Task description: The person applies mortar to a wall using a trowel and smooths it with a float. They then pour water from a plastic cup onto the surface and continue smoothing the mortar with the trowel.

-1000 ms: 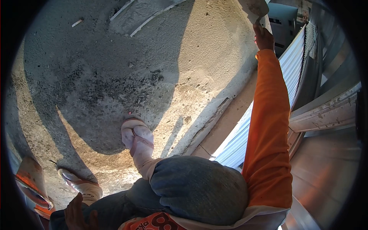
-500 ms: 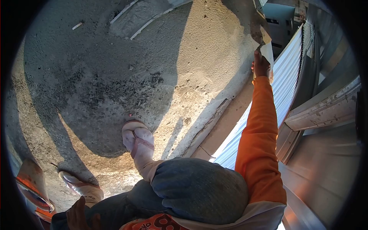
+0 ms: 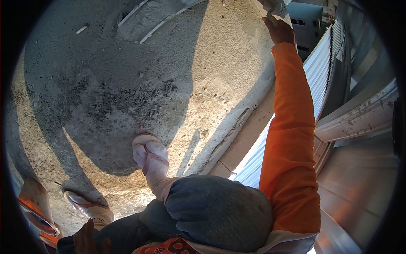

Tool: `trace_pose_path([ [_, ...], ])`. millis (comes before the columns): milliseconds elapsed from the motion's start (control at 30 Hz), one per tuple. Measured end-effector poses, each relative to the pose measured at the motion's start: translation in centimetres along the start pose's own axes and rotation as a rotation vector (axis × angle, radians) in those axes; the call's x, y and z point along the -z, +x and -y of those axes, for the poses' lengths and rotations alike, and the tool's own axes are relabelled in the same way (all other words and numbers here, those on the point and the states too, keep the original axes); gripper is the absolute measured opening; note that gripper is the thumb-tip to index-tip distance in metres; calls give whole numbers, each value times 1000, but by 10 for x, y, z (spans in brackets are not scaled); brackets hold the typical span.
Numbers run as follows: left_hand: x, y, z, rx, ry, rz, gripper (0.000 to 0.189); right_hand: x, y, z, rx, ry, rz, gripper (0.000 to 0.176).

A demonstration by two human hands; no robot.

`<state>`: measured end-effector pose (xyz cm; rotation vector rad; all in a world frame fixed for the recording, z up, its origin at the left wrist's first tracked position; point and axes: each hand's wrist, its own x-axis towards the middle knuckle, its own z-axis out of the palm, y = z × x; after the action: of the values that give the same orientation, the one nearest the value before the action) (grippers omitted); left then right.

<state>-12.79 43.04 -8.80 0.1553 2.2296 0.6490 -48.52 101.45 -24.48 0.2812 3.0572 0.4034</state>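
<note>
My right hand (image 3: 281, 31) is at the top right, at the end of an outstretched orange sleeve, with its fingers closed round the handle of a trowel (image 3: 274, 9). The trowel's grey blade lies at the edge of the concrete surface (image 3: 237, 38) and is partly cut off by the top of the view. My left hand (image 3: 86, 239) is low on the left beside my thigh. Its visible fingers are apart with nothing seen in them; the rest is hidden at the bottom edge.
White corrugated sheets (image 3: 317, 76) lie below the ledge on the right, with metal panels (image 3: 359, 178) beyond. Raised curved strips (image 3: 165, 23) mark the concrete at the top. An orange-stained container (image 3: 36, 203) stands at lower left. My sandalled foot (image 3: 154, 158) rests on rough concrete.
My right hand has moved further up and slightly left with the trowel, along the concrete's edge. My left hand and feet stay nearly in place.
</note>
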Motion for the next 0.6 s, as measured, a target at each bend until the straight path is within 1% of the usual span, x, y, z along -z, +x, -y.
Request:
trace_pose_path([
  [67,-1,-2,3,-48,9,-14,40,-4,0,6,9,54,-16,70],
  [133,0,-2,4,-34,12,-3,40,-10,-1,9,80,112,-26,68],
  [200,0,-1,4,-25,18,7,40,-35,23,-19,47,78,-27,66],
  [267,0,0,6,-8,37,24,40,-42,27,-29,13,47,-28,65],
  [333,-2,-3,10,-19,38,26,41,-28,9,-24,35,239,-98,63],
  [367,-3,-4,12,-29,35,27,41,-15,0,-20,35,241,-98,63],
  [433,-2,-3,10,-28,35,26,41,18,-19,-3,-180,117,-54,63],
  [467,-2,-2,9,-30,32,27,42,14,-23,-11,-165,223,-124,65],
  [500,-2,-2,8,-30,29,28,42,15,-31,-12,-163,221,-123,65],
  [567,-2,-1,8,-53,22,-7,41,21,-49,-10,-209,450,-219,65],
  [600,-2,-2,8,-53,20,-7,41,22,-54,-11,-208,449,-219,65],
])
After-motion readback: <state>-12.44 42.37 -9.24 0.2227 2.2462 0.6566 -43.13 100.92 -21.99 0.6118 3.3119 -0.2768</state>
